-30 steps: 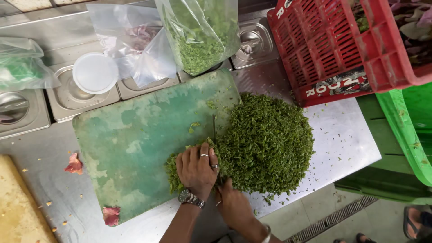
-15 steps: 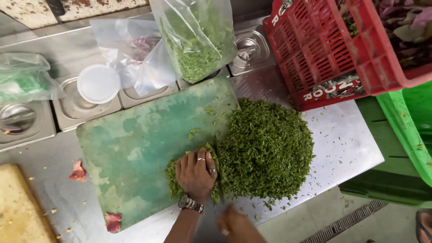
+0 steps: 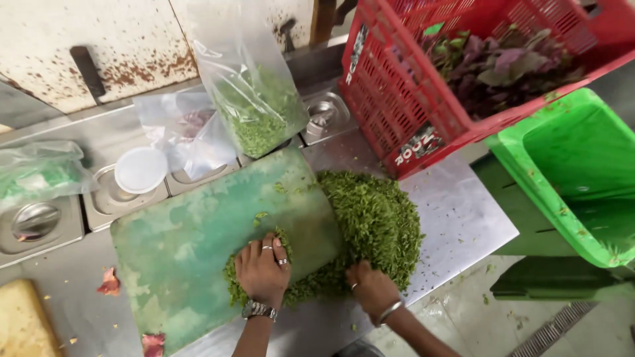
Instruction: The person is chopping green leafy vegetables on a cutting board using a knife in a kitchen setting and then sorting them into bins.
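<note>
1. Since half a second ago, the right hand is coming up into view and pressing on the near edge of the chopped greens.
2. Left hand is lying palm-down, fingers spread, on greens at the near side of the green cutting board; it is gripping nothing.
3. Right hand is loosely curled; whether it is holding anything cannot be told.
4. Most greens are heaped on the steel counter, overlapping the board's right edge.
5. A clear bag of greens is standing behind the board.
</note>
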